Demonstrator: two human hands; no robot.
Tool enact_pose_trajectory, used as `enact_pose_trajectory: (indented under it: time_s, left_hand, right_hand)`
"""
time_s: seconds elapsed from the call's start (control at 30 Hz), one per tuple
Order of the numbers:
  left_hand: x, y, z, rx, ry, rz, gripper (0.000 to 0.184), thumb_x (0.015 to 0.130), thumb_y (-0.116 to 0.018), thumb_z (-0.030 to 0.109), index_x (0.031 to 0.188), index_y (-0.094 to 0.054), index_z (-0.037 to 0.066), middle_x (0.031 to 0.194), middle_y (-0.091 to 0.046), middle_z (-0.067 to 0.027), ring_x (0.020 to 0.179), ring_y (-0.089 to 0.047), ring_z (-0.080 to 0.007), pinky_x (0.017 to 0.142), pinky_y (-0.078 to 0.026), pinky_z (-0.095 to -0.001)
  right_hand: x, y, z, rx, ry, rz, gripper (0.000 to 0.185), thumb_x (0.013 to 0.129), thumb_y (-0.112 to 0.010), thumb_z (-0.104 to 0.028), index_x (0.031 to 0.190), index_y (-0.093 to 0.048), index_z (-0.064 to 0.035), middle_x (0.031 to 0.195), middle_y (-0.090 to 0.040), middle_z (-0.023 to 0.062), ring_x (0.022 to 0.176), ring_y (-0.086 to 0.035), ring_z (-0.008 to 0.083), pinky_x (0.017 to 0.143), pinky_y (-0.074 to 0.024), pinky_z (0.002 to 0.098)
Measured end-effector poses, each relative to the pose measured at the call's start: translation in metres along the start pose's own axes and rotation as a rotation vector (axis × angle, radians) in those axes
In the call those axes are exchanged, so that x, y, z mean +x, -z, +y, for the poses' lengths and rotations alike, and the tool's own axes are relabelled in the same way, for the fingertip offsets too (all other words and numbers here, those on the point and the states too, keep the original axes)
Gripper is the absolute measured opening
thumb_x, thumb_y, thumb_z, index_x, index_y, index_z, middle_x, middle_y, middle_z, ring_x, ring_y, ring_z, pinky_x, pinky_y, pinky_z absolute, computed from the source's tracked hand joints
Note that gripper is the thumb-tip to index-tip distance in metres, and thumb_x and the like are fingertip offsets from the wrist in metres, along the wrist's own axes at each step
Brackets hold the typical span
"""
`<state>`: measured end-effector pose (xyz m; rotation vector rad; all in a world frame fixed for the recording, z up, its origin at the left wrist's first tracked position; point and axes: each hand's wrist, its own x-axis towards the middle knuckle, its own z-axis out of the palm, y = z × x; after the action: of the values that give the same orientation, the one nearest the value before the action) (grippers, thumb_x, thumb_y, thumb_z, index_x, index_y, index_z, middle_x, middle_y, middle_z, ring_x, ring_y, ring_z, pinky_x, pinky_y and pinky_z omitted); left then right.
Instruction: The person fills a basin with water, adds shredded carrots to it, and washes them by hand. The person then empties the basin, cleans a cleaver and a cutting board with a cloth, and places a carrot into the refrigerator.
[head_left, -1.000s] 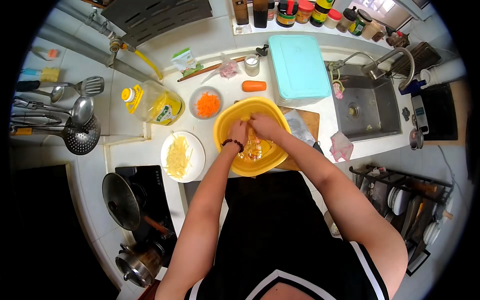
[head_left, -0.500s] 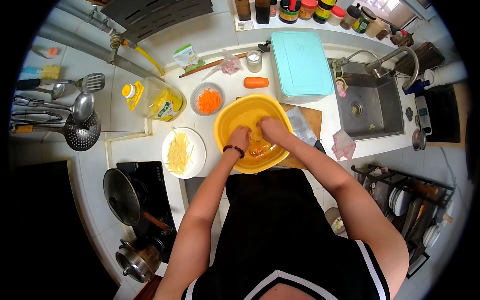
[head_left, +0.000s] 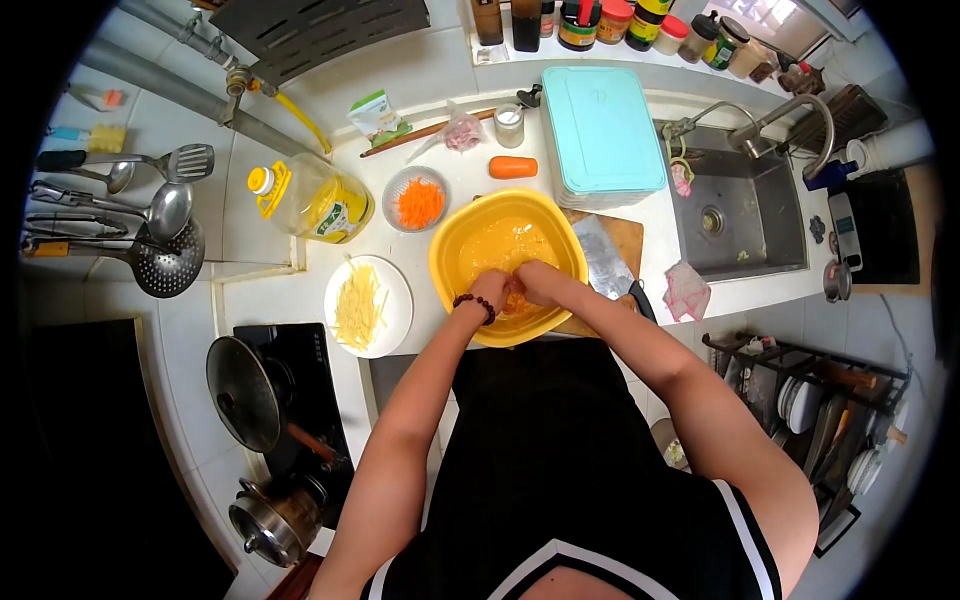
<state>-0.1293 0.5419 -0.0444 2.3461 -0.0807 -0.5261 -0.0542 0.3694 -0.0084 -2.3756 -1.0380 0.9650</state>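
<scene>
A yellow plastic basin [head_left: 448, 228] with water in it stands on the counter in front of me. Inside its near half, my left hand [head_left: 490, 288], with a dark bead bracelet at the wrist, meets my right hand [head_left: 538, 283]. Both sets of fingers are closed together around a small reddish thing [head_left: 515, 303], mostly hidden, whose kind I cannot make out. Beside the basin on the right, a cleaver [head_left: 603, 258] lies on a wooden cutting board [head_left: 627, 236]. A piece of carrot [head_left: 513, 166] lies just beyond the basin.
Left of the basin are a bowl of carrot shreds [head_left: 419, 204], a plate of pale yellow strips [head_left: 360, 305] and an oil jug [head_left: 325, 205]. A turquoise-lidded container [head_left: 605, 130] stands behind, near the sink [head_left: 745, 200]. A wok [head_left: 245, 393] sits at the lower left.
My hands have moved toward the basin's near side and come together. Before, they were farther apart and deeper in the basin. The cleaver and its handle now show more plainly.
</scene>
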Motion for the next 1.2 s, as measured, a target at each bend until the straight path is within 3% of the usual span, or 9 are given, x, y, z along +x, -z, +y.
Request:
enact_pose_trajectory:
  time_s: [0.1,0.27,0.33,0.5,0.6,0.67,0.87,1.17,1.2]
  left_hand:
    - [-0.004,0.010,0.007,0.027,0.034,0.136,0.017,0.090,-0.059,0.009,0.098,-0.072,0.001,0.099,-0.068,-0.0229,0.098,-0.065,-0.0415,0.089,-0.052,-0.0486]
    - [-0.005,0.022,0.010,0.134,0.075,0.502,0.016,0.092,-0.059,0.010,0.097,-0.070,0.000,0.095,-0.066,-0.0238,0.095,-0.064,-0.0443,0.088,-0.053,-0.0492]
    - [-0.001,0.019,0.005,0.221,0.168,0.291,0.017,0.092,-0.060,0.011,0.098,-0.070,-0.001,0.096,-0.066,-0.0248,0.095,-0.064,-0.0451,0.089,-0.052,-0.0495]
    - [-0.002,0.008,0.000,0.135,0.185,0.204,0.019,0.093,-0.060,0.013,0.100,-0.071,-0.001,0.099,-0.069,-0.0257,0.097,-0.065,-0.0435,0.088,-0.054,-0.0482]
    - [-0.006,-0.004,-0.003,0.058,0.213,0.157,0.019,0.092,-0.061,0.014,0.101,-0.072,0.001,0.099,-0.071,-0.0245,0.097,-0.068,-0.0412,0.087,-0.055,-0.0460]
    - [-0.008,-0.007,-0.004,0.016,0.225,0.121,0.019,0.091,-0.062,0.014,0.102,-0.073,0.003,0.100,-0.072,-0.0235,0.096,-0.069,-0.0396,0.087,-0.055,-0.0446]
    - [-0.006,-0.010,0.011,0.064,0.285,-0.014,0.019,0.087,-0.065,0.015,0.098,-0.076,0.005,0.098,-0.074,-0.0188,0.093,-0.072,-0.0342,0.085,-0.056,-0.0411]
    - [0.008,-0.017,-0.003,-0.002,0.428,-0.185,0.022,0.081,-0.070,0.003,0.101,-0.079,0.007,0.097,-0.077,-0.0134,0.088,-0.074,-0.0260,0.079,-0.060,-0.0363]
    - [0.012,-0.016,-0.008,-0.178,0.531,-0.228,0.020,0.082,-0.069,0.002,0.100,-0.078,0.005,0.097,-0.076,-0.0141,0.088,-0.073,-0.0265,0.076,-0.062,-0.0367]
  right_hand:
    - [-0.014,0.024,-0.013,0.002,0.003,-0.019,0.021,0.084,-0.063,-0.005,0.104,-0.068,-0.0001,0.111,-0.067,0.0182,0.103,-0.067,0.0393,0.087,-0.0559,0.0468]
    - [0.000,0.022,0.000,-0.209,0.062,0.418,0.031,0.083,-0.063,-0.004,0.113,-0.064,-0.0009,0.111,-0.063,0.0193,0.107,-0.065,0.0394,0.092,-0.0545,0.0460]
    - [0.007,0.017,0.003,-0.216,0.066,0.333,0.032,0.083,-0.063,-0.005,0.115,-0.063,-0.0014,0.114,-0.062,0.0200,0.108,-0.064,0.0400,0.093,-0.0540,0.0463]
    - [-0.001,0.007,-0.007,-0.141,0.020,0.129,0.034,0.084,-0.063,-0.004,0.118,-0.061,-0.0016,0.117,-0.062,0.0215,0.111,-0.063,0.0409,0.095,-0.0530,0.0462]
    - [-0.003,-0.006,0.000,-0.081,0.056,0.150,0.029,0.084,-0.063,-0.005,0.112,-0.064,0.0003,0.111,-0.067,0.0252,0.107,-0.065,0.0417,0.092,-0.0538,0.0468]
    - [-0.001,-0.009,0.002,-0.085,0.007,-0.025,0.024,0.086,-0.059,-0.006,0.108,-0.068,-0.0019,0.103,-0.070,0.0233,0.099,-0.067,0.0412,0.087,-0.0543,0.0460]
    - [-0.007,-0.017,-0.002,0.017,-0.012,-0.037,0.014,0.081,-0.065,-0.007,0.092,-0.075,-0.0041,0.095,-0.074,0.0206,0.095,-0.071,0.0378,0.083,-0.0553,0.0434]
    - [-0.007,-0.018,-0.014,0.209,-0.186,0.014,0.020,0.076,-0.076,-0.012,0.093,-0.078,-0.0034,0.094,-0.075,0.0207,0.091,-0.073,0.0345,0.083,-0.0568,0.0398]
    - [-0.004,-0.019,-0.013,0.209,-0.187,0.014,0.020,0.076,-0.076,-0.012,0.093,-0.078,-0.0034,0.094,-0.075,0.0207,0.091,-0.073,0.0345,0.083,-0.0568,0.0398]
